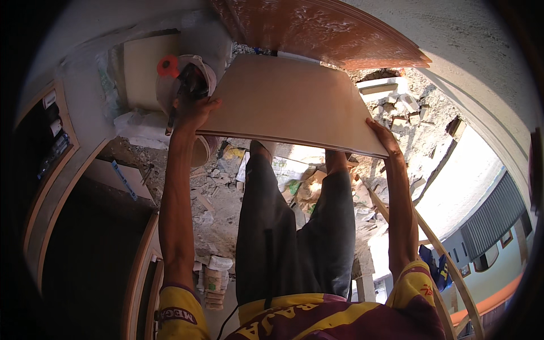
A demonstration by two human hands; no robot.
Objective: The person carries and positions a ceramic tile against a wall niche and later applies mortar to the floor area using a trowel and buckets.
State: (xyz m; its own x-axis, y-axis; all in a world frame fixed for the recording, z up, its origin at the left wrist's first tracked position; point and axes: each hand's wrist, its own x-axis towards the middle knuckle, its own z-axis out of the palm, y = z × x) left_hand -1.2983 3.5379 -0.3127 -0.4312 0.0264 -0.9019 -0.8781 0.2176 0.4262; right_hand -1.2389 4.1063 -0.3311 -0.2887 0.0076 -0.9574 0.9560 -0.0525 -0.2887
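Between my two hands I hold a large flat beige tile (289,99) with a thin reddish-brown near edge; the edge looks layered, so it may be more than one piece. My left hand (194,115) grips its left side near the front corner, thumb along the top and the other fingers mostly hidden. On the right side, my right hand (385,137) is closed round the edge by the near corner. The tile is held over my feet. Just beyond my left hand stands a pale bucket (166,93) with dark tools and a red round piece in it.
Glossy reddish-brown panels (317,28) lean at the far side. Rubble (396,110) and broken pieces cover the rough ground. A beige board (148,71) leans behind the bucket. Wooden poles (447,260) slant at the right; a dark doorway (90,243) lies left.
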